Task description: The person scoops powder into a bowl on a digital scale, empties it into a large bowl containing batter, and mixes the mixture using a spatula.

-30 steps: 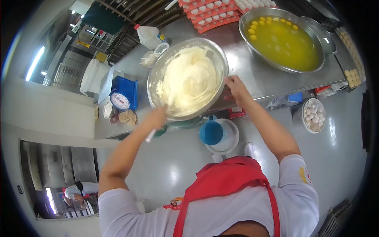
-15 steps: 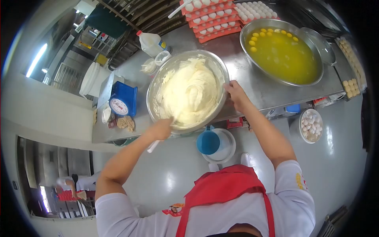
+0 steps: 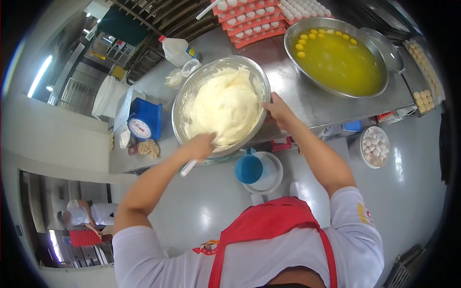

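A large steel mixing bowl (image 3: 178, 126) stands on the counter, holding thick, pale cream batter (image 3: 225, 103). My left hand (image 3: 200, 146) is closed round the white handle of a spatula (image 3: 189, 167) at the bowl's near left rim. The handle's end sticks out below the fist, while the other end reaches into the batter, its blade not clearly visible. On the right side, my right hand (image 3: 278, 110) grips the bowl's rim, fingers closed on it.
A wide steel bowl of liquid egg with yolks (image 3: 341, 62) sits at the right. Behind are stacked egg trays (image 3: 252, 21). A white jug (image 3: 176, 50) and blue scale (image 3: 145, 117) stand left. Below are a blue pitcher (image 3: 248, 168) and an eggshell bucket (image 3: 375, 148). Another person (image 3: 91, 213) appears lower left.
The batter has been turned over and its surface folds look different. My left hand has shifted slightly with the spatula. My right hand stays on the rim; the whole view has shifted a little.
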Action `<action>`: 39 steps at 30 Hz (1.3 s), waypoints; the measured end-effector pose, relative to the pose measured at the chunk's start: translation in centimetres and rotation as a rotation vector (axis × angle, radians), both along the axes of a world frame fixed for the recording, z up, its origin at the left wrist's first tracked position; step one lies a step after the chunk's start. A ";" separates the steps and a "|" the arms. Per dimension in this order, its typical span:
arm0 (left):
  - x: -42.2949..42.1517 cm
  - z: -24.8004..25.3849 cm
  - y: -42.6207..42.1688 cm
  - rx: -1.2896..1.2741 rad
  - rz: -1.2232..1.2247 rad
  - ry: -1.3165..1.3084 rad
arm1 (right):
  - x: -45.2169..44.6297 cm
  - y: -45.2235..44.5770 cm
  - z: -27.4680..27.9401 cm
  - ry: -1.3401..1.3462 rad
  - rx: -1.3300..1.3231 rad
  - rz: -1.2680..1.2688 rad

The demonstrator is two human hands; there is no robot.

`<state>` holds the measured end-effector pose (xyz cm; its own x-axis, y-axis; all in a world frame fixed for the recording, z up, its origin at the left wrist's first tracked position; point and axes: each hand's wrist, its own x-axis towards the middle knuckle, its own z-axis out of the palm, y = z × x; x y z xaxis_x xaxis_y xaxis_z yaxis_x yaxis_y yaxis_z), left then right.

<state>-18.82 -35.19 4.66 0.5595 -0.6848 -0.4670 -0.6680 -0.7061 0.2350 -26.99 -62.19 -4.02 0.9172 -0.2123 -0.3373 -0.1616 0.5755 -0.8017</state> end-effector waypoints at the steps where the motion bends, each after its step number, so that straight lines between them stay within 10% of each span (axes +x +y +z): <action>1: -0.4 2.2 -3.9 0.007 0.095 0.188 | 0.4 0.9 -1.4 -0.060 -0.086 -0.058; 3: 2.1 2.1 -6.7 -0.369 0.626 0.652 | -0.9 2.8 -2.0 -0.110 -0.170 -0.125; 5: 3.8 2.0 -5.6 -0.559 0.665 0.555 | -4.3 5.3 0.3 -0.123 -0.013 -0.196; 10: 7.6 -6.2 8.0 -0.407 -0.426 -0.734 | -3.3 0.9 -0.6 0.085 -0.200 -0.120; 14: -0.9 1.2 -2.3 -0.006 0.035 0.160 | -1.1 -0.3 0.0 0.035 -0.298 -0.028; 17: 3.5 0.3 -6.3 -0.461 0.477 0.683 | -4.4 2.2 0.6 -0.042 -0.109 -0.102; 23: 5.1 -1.0 2.7 -0.061 0.120 -0.045 | -5.4 1.1 0.0 0.144 -0.138 0.003; 27: -0.1 0.4 -1.3 -0.002 -0.050 0.117 | -3.4 0.3 1.9 0.065 -0.242 -0.113; 31: 3.2 0.6 -6.5 -0.502 0.525 0.645 | -7.3 5.1 1.4 0.053 -0.114 -0.167; 37: 5.3 -3.7 4.0 -0.180 -0.140 -0.334 | -5.4 0.2 -0.6 0.033 -0.068 -0.117; 39: 0.2 -0.4 -1.1 -0.036 -0.008 0.012 | -4.2 -0.2 -0.1 -0.010 -0.083 -0.116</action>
<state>-18.64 -36.28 4.28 0.5485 -0.7055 -0.4488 -0.6703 -0.6919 0.2684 -31.21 -62.39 -4.14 0.8883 -0.3434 -0.3049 -0.0895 0.5219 -0.8483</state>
